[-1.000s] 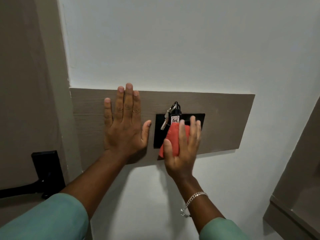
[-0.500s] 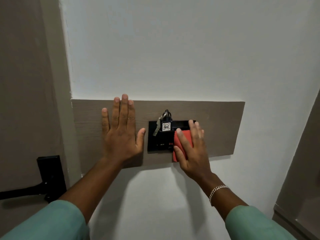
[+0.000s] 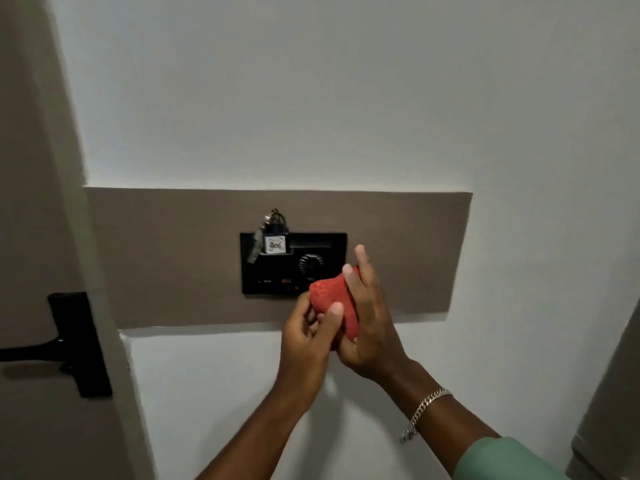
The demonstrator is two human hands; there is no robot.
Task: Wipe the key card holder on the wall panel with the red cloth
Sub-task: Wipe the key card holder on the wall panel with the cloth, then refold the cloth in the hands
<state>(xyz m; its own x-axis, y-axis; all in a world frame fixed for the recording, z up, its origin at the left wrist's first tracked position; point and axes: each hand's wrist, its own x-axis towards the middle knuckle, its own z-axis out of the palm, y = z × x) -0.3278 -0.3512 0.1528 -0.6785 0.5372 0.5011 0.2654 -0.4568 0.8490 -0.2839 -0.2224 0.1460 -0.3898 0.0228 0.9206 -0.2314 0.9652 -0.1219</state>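
A black key card holder (image 3: 277,271) is set in a brown wall panel (image 3: 166,258). A key with a white numbered tag (image 3: 276,244) hangs in its top left slot, and a round dial sits at its right. The red cloth (image 3: 329,296) is bunched up just below the holder's lower right corner, off its face. My right hand (image 3: 367,323) grips the cloth from the right, with the index finger stretched up. My left hand (image 3: 308,337) pinches the cloth's lower left side.
A door with a black lever handle (image 3: 69,344) stands at the left, past a wall corner. White wall surrounds the panel. A grey cabinet edge (image 3: 616,393) shows at the far right.
My left hand left the panel and came across to take hold of the cloth. My right hand drew the cloth down off the holder. The view has moved closer.
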